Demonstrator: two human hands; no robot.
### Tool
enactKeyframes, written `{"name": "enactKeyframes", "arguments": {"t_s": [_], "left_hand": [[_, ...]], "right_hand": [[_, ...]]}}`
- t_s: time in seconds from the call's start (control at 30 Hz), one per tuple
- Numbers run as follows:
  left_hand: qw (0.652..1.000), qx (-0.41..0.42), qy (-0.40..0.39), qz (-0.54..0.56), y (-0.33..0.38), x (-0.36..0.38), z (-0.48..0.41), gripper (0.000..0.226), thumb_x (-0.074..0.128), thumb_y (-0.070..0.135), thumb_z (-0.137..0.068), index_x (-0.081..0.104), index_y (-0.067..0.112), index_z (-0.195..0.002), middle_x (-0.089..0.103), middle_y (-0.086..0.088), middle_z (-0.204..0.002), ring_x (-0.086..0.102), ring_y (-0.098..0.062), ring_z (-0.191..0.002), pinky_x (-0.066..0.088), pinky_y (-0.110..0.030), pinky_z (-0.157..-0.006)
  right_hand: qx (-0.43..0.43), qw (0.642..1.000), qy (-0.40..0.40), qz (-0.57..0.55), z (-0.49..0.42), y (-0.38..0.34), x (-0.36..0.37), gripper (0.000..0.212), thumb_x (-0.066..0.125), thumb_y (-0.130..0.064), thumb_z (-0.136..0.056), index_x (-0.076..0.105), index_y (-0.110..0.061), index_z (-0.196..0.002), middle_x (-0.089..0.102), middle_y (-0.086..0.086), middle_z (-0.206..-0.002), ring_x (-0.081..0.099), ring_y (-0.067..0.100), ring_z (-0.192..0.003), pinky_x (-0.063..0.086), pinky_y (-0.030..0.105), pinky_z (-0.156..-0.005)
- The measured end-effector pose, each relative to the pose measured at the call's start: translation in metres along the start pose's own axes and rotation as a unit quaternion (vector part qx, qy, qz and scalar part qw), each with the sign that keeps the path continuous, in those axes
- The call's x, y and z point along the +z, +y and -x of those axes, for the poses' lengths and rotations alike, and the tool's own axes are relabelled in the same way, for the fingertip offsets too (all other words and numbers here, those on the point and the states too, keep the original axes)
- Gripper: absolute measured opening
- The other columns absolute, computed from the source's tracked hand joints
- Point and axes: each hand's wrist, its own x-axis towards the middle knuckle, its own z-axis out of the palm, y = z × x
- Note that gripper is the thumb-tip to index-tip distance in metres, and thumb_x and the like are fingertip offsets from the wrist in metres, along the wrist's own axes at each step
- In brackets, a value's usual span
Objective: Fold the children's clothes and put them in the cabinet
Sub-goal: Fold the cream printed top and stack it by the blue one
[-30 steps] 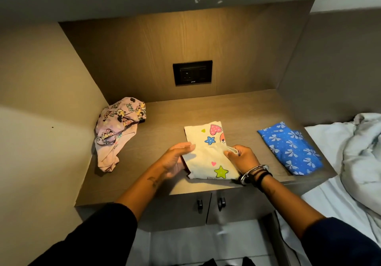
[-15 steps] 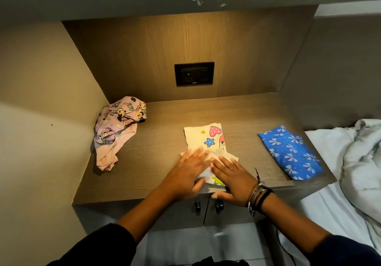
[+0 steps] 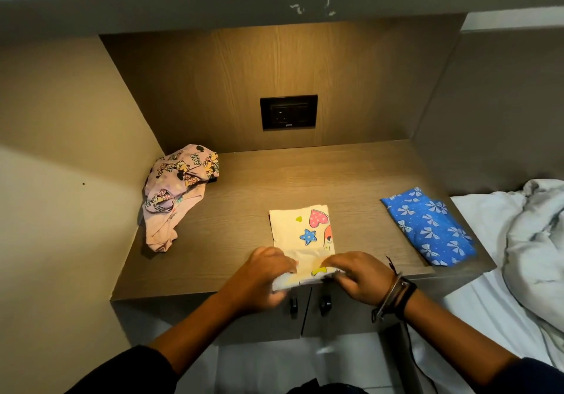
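A cream children's garment printed with hearts and stars lies folded near the front edge of the wooden cabinet top. My left hand grips its near left corner and my right hand grips its near right corner, with the near edge lifted slightly over the front lip. A crumpled pink cartoon-print garment sits at the back left. A blue garment with white bows lies folded at the right. Two shut cabinet doors with dark knobs are below the top.
A black wall socket is set in the wooden back panel. Walls close in the nook on the left and right, and a shelf hangs overhead. A bed with a rumpled white sheet adjoins the right side.
Both hands went from lying flat on the cream garment to pinching its near corners at the front edge. The garment's near end has lifted a little.
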Motion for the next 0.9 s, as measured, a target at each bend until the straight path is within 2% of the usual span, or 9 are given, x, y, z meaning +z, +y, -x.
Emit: {"name": "enactKeyframes", "arguments": {"t_s": [0.07, 0.2, 0.27, 0.43, 0.5, 0.57, 0.7, 0.8, 0.9], "left_hand": [[0.982, -0.106, 0.004, 0.158, 0.001, -0.011, -0.001, 0.038, 0.068, 0.024, -0.075, 0.065, 0.019, -0.112, 0.065, 0.005, -0.12, 0.057, -0.01, -0.113, 0.044, -0.032, -0.098], [0.84, -0.26, 0.044, 0.474, -0.009, -0.033, -0.018, 0.027, 0.071, 0.007, -0.084, 0.06, 0.012, -0.107, 0.072, -0.005, -0.099, 0.072, -0.018, -0.092, 0.059, -0.028, -0.071], [0.786, -0.327, 0.07, 0.52, -0.014, -0.04, -0.029, 0.025, 0.068, 0.007, -0.087, 0.057, 0.011, -0.11, 0.074, -0.009, -0.1, 0.074, -0.022, -0.086, 0.061, -0.028, -0.064], [0.745, -0.457, 0.155, 0.461, -0.023, -0.027, -0.049, 0.015, 0.062, 0.012, -0.093, 0.053, 0.009, -0.106, 0.071, -0.019, -0.103, 0.071, -0.017, -0.072, 0.06, -0.026, -0.055], [0.737, -0.481, 0.191, 0.435, -0.024, -0.019, -0.048, 0.014, 0.06, 0.013, -0.094, 0.051, 0.012, -0.106, 0.07, -0.013, -0.098, 0.071, -0.015, -0.07, 0.06, -0.027, -0.055], [0.758, -0.496, 0.21, 0.367, -0.022, -0.012, -0.044, 0.013, 0.058, 0.02, -0.096, 0.049, 0.019, -0.105, 0.07, -0.004, -0.092, 0.071, -0.012, -0.068, 0.063, -0.035, -0.061], [0.81, -0.501, 0.215, 0.214, -0.01, -0.005, -0.043, 0.016, 0.053, 0.033, -0.097, 0.045, 0.029, -0.11, 0.069, 0.004, -0.091, 0.071, -0.009, -0.067, 0.062, -0.032, -0.056], [0.819, -0.508, 0.221, 0.149, -0.001, -0.008, -0.049, 0.025, 0.057, 0.031, -0.095, 0.047, 0.025, -0.117, 0.064, -0.002, -0.11, 0.069, -0.015, -0.088, 0.061, -0.036, -0.07], [0.802, -0.537, 0.243, 0.098, 0.01, -0.014, -0.049, 0.043, 0.062, 0.033, -0.09, 0.046, 0.022, -0.128, 0.053, -0.005, -0.131, 0.056, -0.02, -0.112, 0.054, -0.04, -0.089]], "right_hand": [[0.059, 0.99, 0.02, -0.125, -0.009, -0.003, -0.009, 0.013, 0.062, -0.02, -0.091, 0.068, -0.015, -0.102, 0.073, 0.002, -0.1, 0.067, 0.008, -0.084, 0.054, 0.026, -0.074], [0.158, 0.939, 0.06, -0.301, -0.034, -0.006, -0.02, 0.017, 0.063, -0.022, -0.091, 0.062, -0.009, -0.08, 0.064, 0.014, -0.071, 0.058, 0.013, -0.062, 0.048, 0.024, -0.057], [0.206, 0.904, 0.072, -0.367, -0.048, -0.003, -0.022, 0.024, 0.063, -0.027, -0.091, 0.057, -0.013, -0.073, 0.059, 0.005, -0.061, 0.056, 0.013, -0.052, 0.045, 0.022, -0.048], [0.289, 0.873, 0.09, -0.383, -0.091, 0.009, -0.024, 0.028, 0.066, -0.035, -0.088, 0.056, -0.01, -0.079, 0.058, 0.001, -0.062, 0.053, 0.004, -0.04, 0.039, 0.016, -0.037], [0.31, 0.862, 0.111, -0.385, -0.105, 0.013, -0.02, 0.027, 0.066, -0.032, -0.088, 0.058, -0.007, -0.091, 0.06, 0.004, -0.071, 0.057, 0.002, -0.044, 0.044, 0.016, -0.04], [0.313, 0.884, 0.122, -0.326, -0.112, 0.014, -0.016, 0.032, 0.068, -0.035, -0.086, 0.058, -0.012, -0.106, 0.061, 0.004, -0.09, 0.065, 0.011, -0.074, 0.056, 0.026, -0.063], [0.187, 0.977, 0.088, 0.055, -0.113, 0.016, -0.005, 0.063, 0.065, -0.051, -0.081, 0.045, -0.023, -0.134, 0.049, 0.003, -0.132, 0.045, 0.023, -0.122, 0.042, 0.045, -0.102], [0.07, 0.99, 0.011, 0.12, -0.119, 0.014, 0.002, 0.06, 0.063, -0.051, -0.082, 0.045, -0.031, -0.135, 0.046, -0.001, -0.143, 0.039, 0.023, -0.131, 0.03, 0.046, -0.107], [0.102, 0.982, -0.098, 0.126, -0.134, 0.014, -0.001, 0.065, 0.068, -0.05, -0.078, 0.046, -0.029, -0.135, 0.05, -0.001, -0.137, 0.043, 0.022, -0.124, 0.034, 0.043, -0.1]]}}
